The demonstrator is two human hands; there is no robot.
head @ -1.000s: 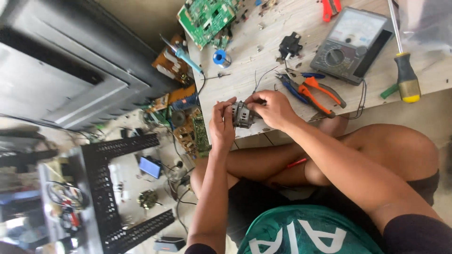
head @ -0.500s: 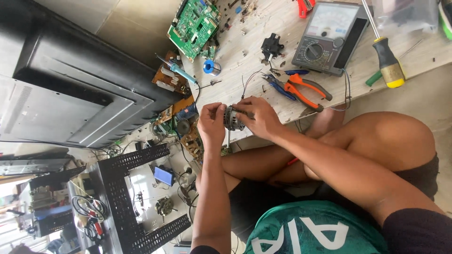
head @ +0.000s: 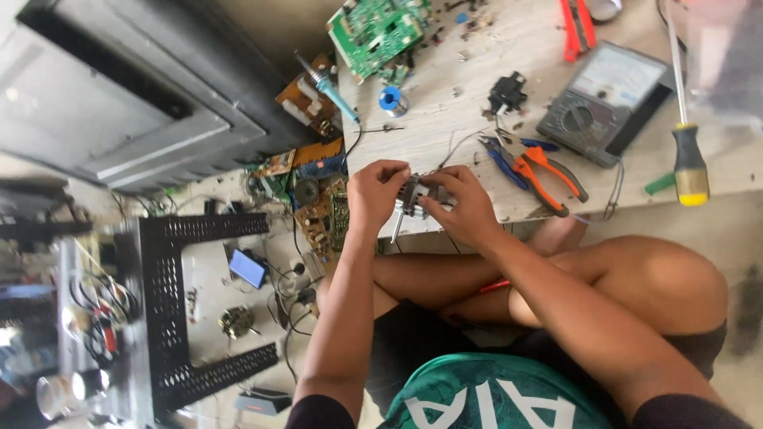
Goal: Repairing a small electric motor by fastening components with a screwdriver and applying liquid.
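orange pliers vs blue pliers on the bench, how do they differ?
The orange pliers lie on top; the blue pliers sit partly under them, less exposed. The orange pliers' handles splay wide toward the table edge; the blue pliers show one handle running toward the right hand and another near the multimeter. The orange pliers look bigger. Both lie flat on the wooden table, jaws pointing roughly the same way, untouched by either hand.

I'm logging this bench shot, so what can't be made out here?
Head view only:
- small motor: mostly covered by the left hand and right hand; the grip itself is hidden.
- screwdriver: its tip is cut off by the top edge.
- red tool: cut off by the top edge.
- meter dial: too small to read.
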